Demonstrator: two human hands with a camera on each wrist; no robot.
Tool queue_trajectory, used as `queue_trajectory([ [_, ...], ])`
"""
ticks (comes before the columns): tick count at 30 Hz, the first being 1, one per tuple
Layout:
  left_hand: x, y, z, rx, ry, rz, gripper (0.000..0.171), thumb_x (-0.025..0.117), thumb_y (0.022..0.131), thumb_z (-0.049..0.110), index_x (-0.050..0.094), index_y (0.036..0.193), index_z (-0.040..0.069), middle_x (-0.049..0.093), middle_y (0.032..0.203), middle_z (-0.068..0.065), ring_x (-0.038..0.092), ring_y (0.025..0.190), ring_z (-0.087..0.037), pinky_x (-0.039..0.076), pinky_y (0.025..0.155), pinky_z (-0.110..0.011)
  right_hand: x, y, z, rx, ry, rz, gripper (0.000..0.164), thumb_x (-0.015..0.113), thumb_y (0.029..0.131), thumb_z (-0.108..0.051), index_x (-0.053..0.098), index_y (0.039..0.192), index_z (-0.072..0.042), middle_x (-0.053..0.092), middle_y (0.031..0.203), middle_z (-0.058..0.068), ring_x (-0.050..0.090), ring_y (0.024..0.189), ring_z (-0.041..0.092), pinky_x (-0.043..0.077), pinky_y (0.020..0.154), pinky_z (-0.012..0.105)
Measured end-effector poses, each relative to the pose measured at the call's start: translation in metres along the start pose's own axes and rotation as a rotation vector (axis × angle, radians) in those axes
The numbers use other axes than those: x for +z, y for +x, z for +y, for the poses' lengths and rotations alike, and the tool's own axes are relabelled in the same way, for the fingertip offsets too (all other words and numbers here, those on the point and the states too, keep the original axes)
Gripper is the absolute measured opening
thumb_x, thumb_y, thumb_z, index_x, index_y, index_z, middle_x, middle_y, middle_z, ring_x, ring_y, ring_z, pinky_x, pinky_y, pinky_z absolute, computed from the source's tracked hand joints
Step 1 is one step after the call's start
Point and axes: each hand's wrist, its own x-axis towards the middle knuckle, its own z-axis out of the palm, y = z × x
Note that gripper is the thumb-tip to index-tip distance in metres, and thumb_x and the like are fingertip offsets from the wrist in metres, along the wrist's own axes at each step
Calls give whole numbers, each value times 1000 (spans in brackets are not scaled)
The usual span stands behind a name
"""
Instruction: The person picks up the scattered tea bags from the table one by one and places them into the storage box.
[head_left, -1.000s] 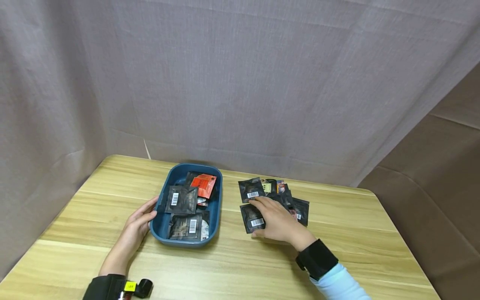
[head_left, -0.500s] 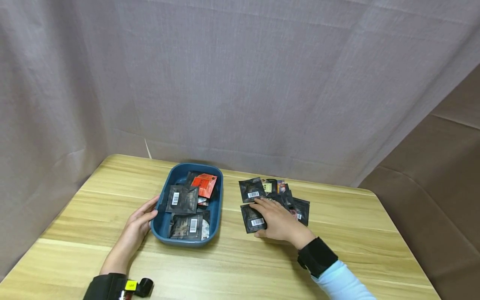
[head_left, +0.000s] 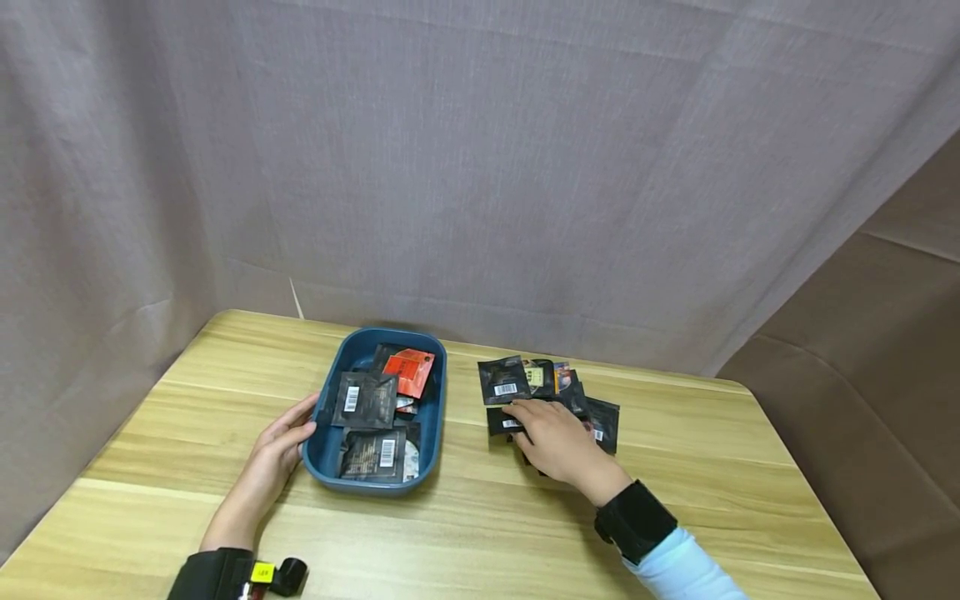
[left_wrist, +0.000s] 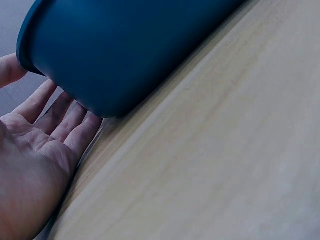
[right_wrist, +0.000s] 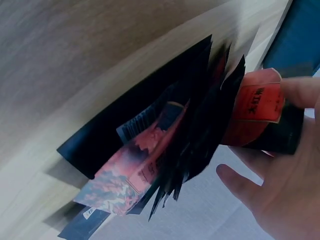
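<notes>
My left hand (head_left: 276,450) holds the left wall of a blue plastic tray (head_left: 441,417), thumb at the rim and fingers against the outside; the left wrist view shows the fingertips touching the tray wall (left_wrist: 115,60). My right hand (head_left: 558,440) pinches a black tea sachet (head_left: 504,422), tilted up from the pile. In the right wrist view, the red-labelled sachet (right_wrist: 257,102) sits between thumb and fingers, beside a fan of dark sachets (right_wrist: 200,125). Another black sachet (head_left: 501,379) with a barcode lies just behind the hand.
Inside the tray lie several black sachets (head_left: 366,398) and an orange-red one (head_left: 409,371). More sachets (head_left: 602,421) overlap to the right of my hand. Grey cloth (head_left: 480,183) hangs behind the wooden table (head_left: 465,533).
The front black sachet, flat on the table before, now stands tilted under my right fingers. The thumb has moved up towards the fingers. Left hand and tray stay put.
</notes>
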Motion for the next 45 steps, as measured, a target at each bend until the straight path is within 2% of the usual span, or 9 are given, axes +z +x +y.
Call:
queue_trajectory([
  [6, 0, 0, -2, 16, -14, -13, 58, 49, 101, 11, 28, 151, -10, 53, 131, 12, 50, 119, -1, 45, 94, -19, -4, -3, 0, -77, -35, 100, 39, 64, 96, -9, 60, 135, -8, 59, 134, 14, 54, 125, 33, 39, 106, 50],
  [13, 1, -1, -1, -11, 13, -14, 59, 49, 102, 13, 26, 152, -8, 47, 136, 5, 49, 120, 1, 43, 95, -18, -12, -3, -7, -133, -50, 207, 38, 65, 95, -8, 63, 133, -9, 63, 130, 11, 58, 119, 31, 44, 102, 48],
  [20, 0, 1, -1, 9, 3, -9, 58, 49, 102, 12, 27, 151, -10, 51, 133, 8, 50, 119, -1, 45, 94, -19, -21, 3, -24, -210, -17, 316, 37, 62, 95, -3, 63, 132, -8, 64, 128, 9, 59, 118, 27, 45, 102, 43],
  [26, -1, 1, -1, 9, 7, -5, 57, 49, 102, 11, 28, 151, -10, 51, 132, 8, 50, 118, -1, 45, 94, -19, -26, 12, -43, -229, 23, 366, 35, 59, 98, -6, 63, 133, -9, 64, 129, 7, 59, 120, 25, 43, 104, 41],
  [32, -1, 0, 0, -4, 25, -4, 57, 48, 102, 12, 28, 152, -8, 47, 136, 5, 48, 121, -1, 44, 94, -18, -33, 27, -67, -248, 46, 352, 34, 56, 100, -8, 63, 134, -11, 65, 129, 5, 59, 120, 23, 41, 105, 39],
  [36, -1, -1, 1, -23, 30, 2, 58, 49, 102, 14, 27, 152, -7, 44, 139, 1, 47, 122, -2, 43, 94, -17, -34, 38, -88, -298, 71, 330, 37, 59, 99, -7, 62, 135, -12, 65, 128, 5, 59, 120, 23, 41, 107, 41],
  [40, -1, 0, 1, -22, 19, 2, 59, 49, 102, 13, 27, 152, -8, 44, 138, 2, 47, 122, -3, 43, 94, -17, -30, 49, -110, -372, 41, 298, 38, 62, 97, -8, 62, 135, -13, 65, 128, 2, 60, 118, 18, 42, 105, 36],
  [45, 0, 1, 1, -16, 9, -2, 58, 49, 102, 12, 27, 152, -8, 46, 138, 2, 47, 122, -2, 43, 95, -18, -22, 57, -130, -426, 24, 249, 36, 58, 100, -11, 61, 135, -15, 64, 129, -2, 58, 121, 13, 41, 105, 31],
])
